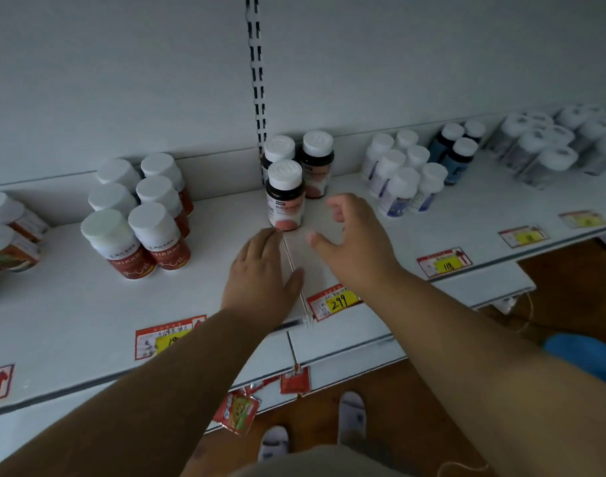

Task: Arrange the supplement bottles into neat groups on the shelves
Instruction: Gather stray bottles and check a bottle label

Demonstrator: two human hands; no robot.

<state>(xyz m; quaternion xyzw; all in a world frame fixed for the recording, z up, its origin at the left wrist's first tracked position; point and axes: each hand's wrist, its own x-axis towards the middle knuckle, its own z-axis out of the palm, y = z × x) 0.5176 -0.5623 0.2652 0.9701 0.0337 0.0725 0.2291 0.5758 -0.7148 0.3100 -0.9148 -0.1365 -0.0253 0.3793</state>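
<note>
While the left hand (260, 273) lies flat and empty just before it and the right hand (355, 235) hovers open-fingered beside it, the front bottle (285, 196), a dark, round, glossy cylinder with ribbed white cap and pink label, stands upright on the smooth white shelf (71, 321).

Dim overall, with a cool grey cast on the white metal shelf (71, 304). Soft, even light; faint shadows only under the white-capped red-labelled bottles (136, 215) at left. No glare. Wide-angle bending of shelf edges toward both sides. Far-right cluster of white-capped clear bottles (549, 146) smeared and soft. Yellow price tags (339, 301) brightest, partly legible.
</note>
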